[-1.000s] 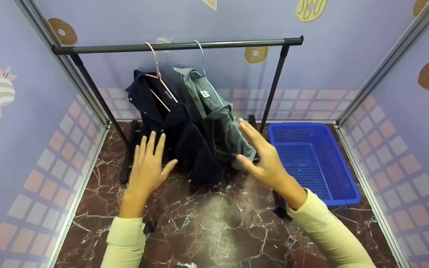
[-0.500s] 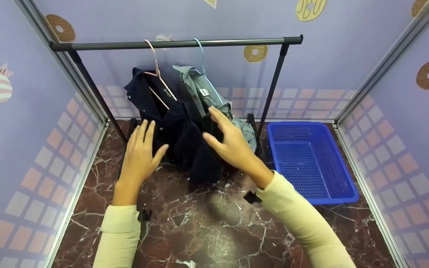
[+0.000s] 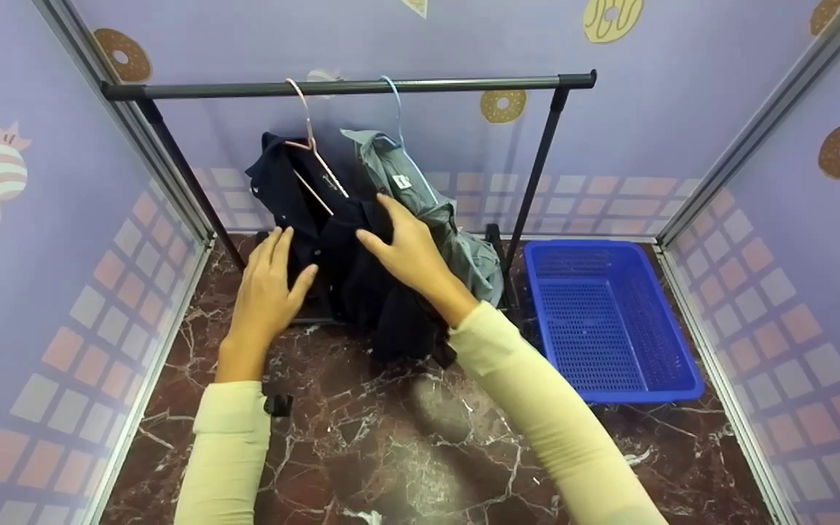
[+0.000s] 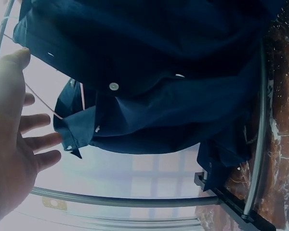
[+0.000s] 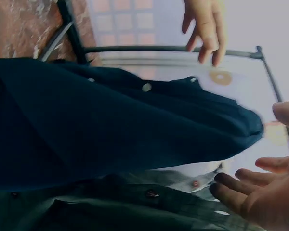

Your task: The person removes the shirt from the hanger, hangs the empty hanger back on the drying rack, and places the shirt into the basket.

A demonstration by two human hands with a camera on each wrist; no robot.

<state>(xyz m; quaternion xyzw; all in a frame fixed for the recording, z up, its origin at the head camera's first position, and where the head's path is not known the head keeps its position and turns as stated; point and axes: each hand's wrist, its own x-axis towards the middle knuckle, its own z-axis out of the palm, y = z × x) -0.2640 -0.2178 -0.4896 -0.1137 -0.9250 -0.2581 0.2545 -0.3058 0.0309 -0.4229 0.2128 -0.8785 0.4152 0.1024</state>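
A dark navy button-up shirt (image 3: 351, 292) hangs from a pink hanger (image 3: 306, 120) on the rack's rail. My left hand (image 3: 268, 288), fingers extended, is at the shirt's left front edge; the left wrist view shows a gap between fingers and cloth. Over the navy shirt's right shoulder is my right hand (image 3: 409, 251), its thumb and fingers spread. In the right wrist view that hand (image 5: 265, 185) has its fingertips between the navy shirt and the grey-green shirt (image 5: 135, 207). The grey-green shirt hangs on a blue hanger (image 3: 397, 109), partly hidden behind my right hand.
The black clothes rack (image 3: 464, 86) stands against the patterned back wall, legs on the marbled floor (image 3: 362, 445). At its right sits a blue plastic basket (image 3: 671, 343) with nothing in it. Patterned walls close in both sides.
My right hand has moved left from beside the grey-green shirt to the navy shirt's shoulder. My left hand has shifted slightly up and left. Both shirts hang where they were.
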